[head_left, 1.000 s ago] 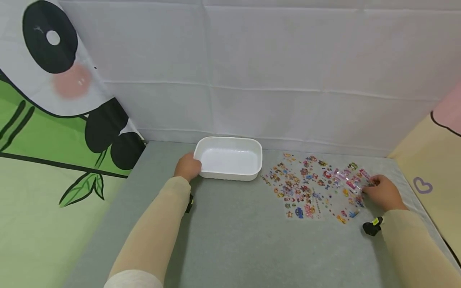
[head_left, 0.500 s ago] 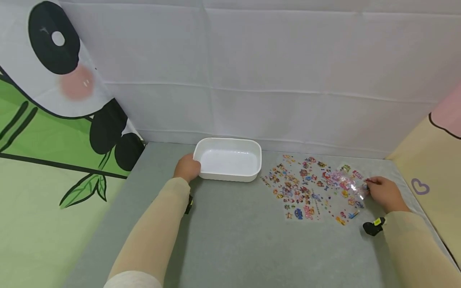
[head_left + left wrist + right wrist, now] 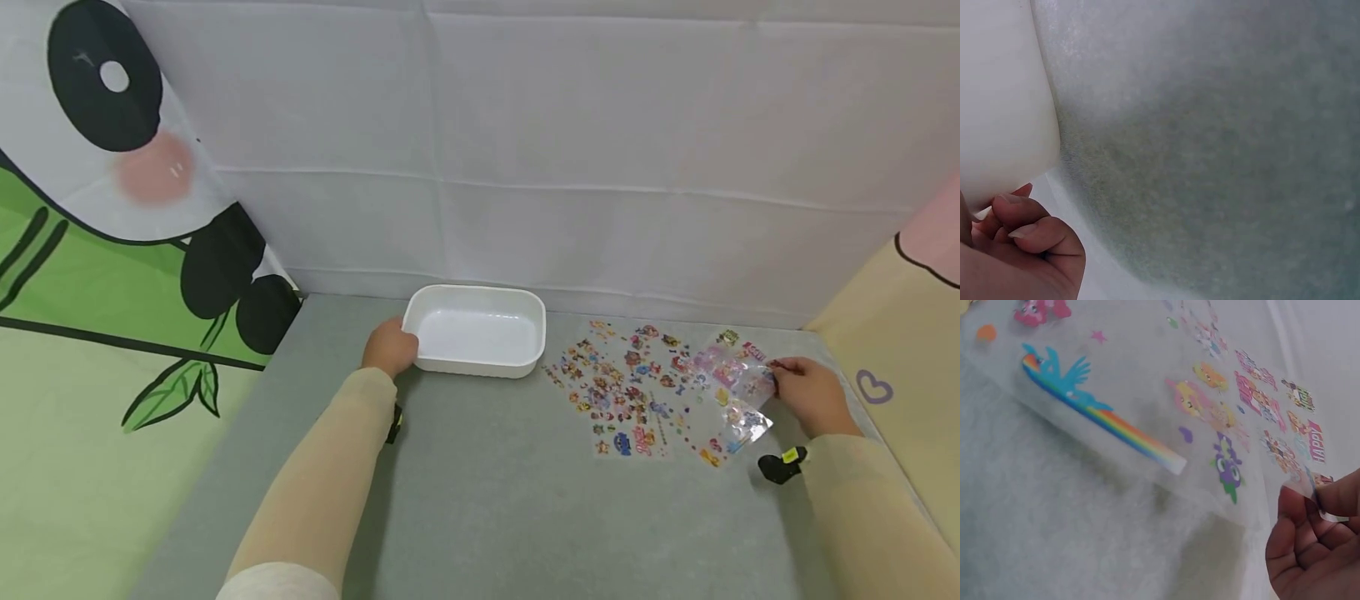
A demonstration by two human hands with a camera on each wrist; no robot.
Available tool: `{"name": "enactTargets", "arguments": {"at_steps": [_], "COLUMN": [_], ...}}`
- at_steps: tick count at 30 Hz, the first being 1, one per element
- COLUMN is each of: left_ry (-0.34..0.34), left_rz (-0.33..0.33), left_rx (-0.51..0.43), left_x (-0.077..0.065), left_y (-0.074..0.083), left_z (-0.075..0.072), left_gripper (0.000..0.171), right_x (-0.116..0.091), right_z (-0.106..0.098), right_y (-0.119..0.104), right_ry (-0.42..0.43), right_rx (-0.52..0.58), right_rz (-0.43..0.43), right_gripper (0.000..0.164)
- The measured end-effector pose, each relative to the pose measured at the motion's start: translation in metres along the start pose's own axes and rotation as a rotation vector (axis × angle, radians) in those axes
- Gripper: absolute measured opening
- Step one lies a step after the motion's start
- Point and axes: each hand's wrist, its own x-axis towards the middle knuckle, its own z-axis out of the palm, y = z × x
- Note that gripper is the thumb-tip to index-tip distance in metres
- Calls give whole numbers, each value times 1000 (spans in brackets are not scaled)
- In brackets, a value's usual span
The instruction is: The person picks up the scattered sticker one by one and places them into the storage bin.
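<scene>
My left hand (image 3: pixel 389 348) grips the left end of a white rectangular dish (image 3: pixel 480 368) standing at the back of the table. In the left wrist view, the curled fingers (image 3: pixel 1038 234) are right at the dish's pale wall (image 3: pixel 1007 106). Over to the right, my right hand (image 3: pixel 816 396) pinches the edge of a clear sticker sheet (image 3: pixel 750 379) between thumb and fingers. That sheet bends, and its near corner stands up and shines. Several more clear sticker sheets (image 3: pixel 622 387) with small colourful cartoon figures lie overlapping on the table, left of this hand.
A grey cloth covers the table (image 3: pixel 525 500). Behind it hangs a white creased backdrop (image 3: pixel 555 167), close to the dish. Printed cartoon cloths stand at the left (image 3: pixel 187 392) and right (image 3: pixel 900 333) sides. The dish has nothing in it.
My right hand has drawn slightly right and back with the pinched sticker sheet, whose near corner has curled up. The left hand and dish have stayed put.
</scene>
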Motion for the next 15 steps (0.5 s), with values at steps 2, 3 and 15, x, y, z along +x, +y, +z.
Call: {"name": "enactTargets", "arguments": {"at_steps": [2,3,15], "left_ry": [-2,-3,-3], "left_rz": [-4,-5,7], "left_rx": [-1,-2,3], "left_x": [0,0,-1], "left_y": [0,0,1], "left_z": [0,0,-1], "left_gripper": [47,48,49], "right_x": [2,3,6], "right_z": [-1,-1,-10], "right_y": [-1,-1,-16], "right_ry": [26,40,139], "right_rx": [1,11,205], "right_rz": [7,13,88], "right_gripper": [45,45,47]}}
